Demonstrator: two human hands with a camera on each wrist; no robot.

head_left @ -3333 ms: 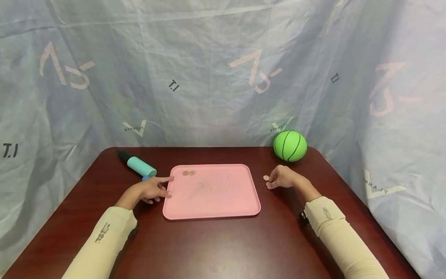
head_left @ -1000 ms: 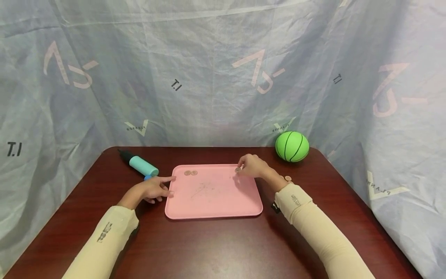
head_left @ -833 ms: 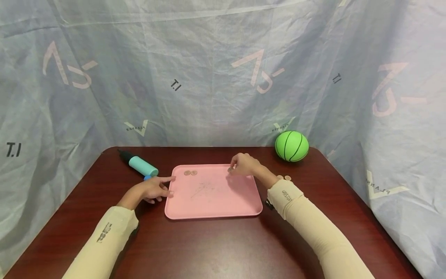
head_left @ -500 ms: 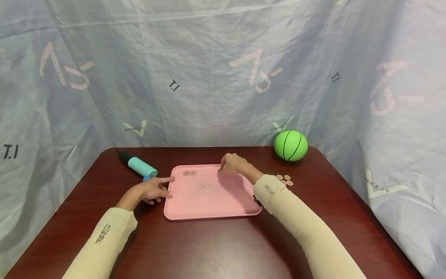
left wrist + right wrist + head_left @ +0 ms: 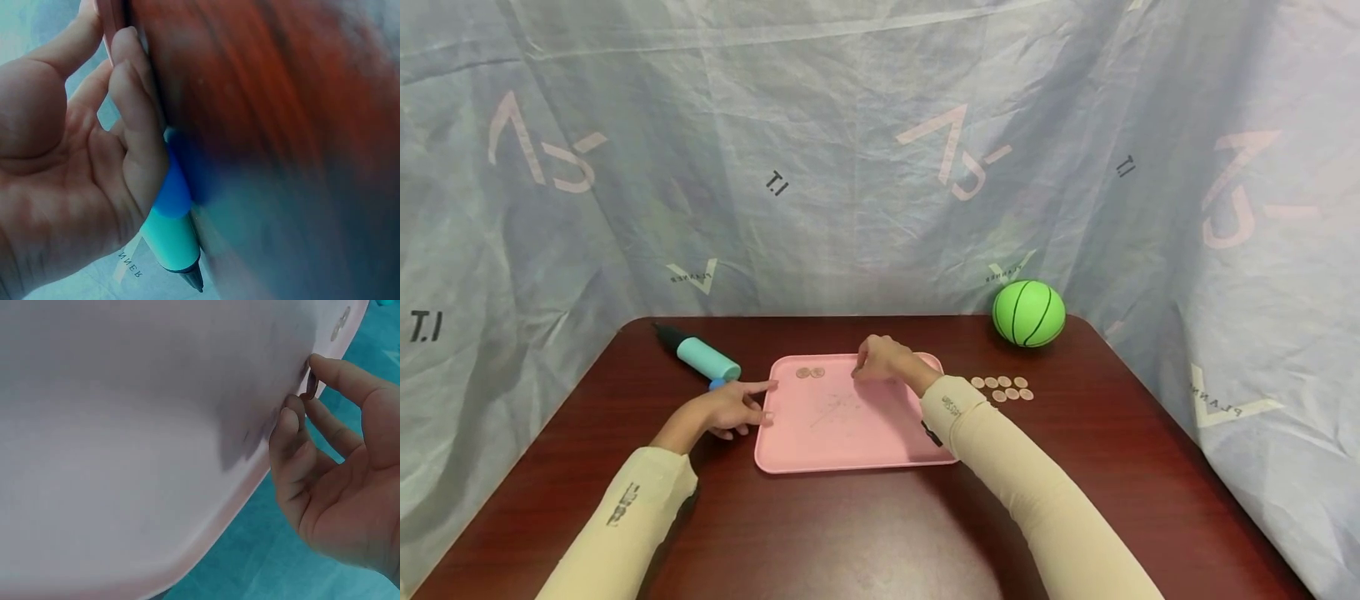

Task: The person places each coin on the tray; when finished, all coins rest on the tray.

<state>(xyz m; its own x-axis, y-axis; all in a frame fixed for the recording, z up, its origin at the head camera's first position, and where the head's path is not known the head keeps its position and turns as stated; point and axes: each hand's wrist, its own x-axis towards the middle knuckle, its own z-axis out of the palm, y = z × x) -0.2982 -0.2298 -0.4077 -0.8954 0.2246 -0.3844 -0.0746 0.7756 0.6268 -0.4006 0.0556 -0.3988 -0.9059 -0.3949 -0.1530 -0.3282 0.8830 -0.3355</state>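
Note:
A pink rectangular tray (image 5: 842,433) lies on the table. Two coins (image 5: 810,372) rest side by side in its far left corner; in the right wrist view these coins (image 5: 340,324) sit near the rim. My right hand (image 5: 883,360) is over the far part of the tray, pinching a coin (image 5: 312,384) on edge between thumb and index finger, close to the tray surface. My left hand (image 5: 730,408) rests at the tray's left rim, with the index finger and thumb spread and touching the rim; its other fingers lie beside the tray.
Several coins (image 5: 1006,382) lie in two rows on the table right of the tray. A green ball (image 5: 1028,313) sits at the back right. Beyond the left hand lies a turquoise cylinder with a black tip (image 5: 707,358) and a blue end. A grey curtain (image 5: 850,208) hangs behind.
My right hand has gone from the table's right side, beside the coins, leftward over the tray with a coin, uncovering the coins on the table. My left hand has stayed at the rim.

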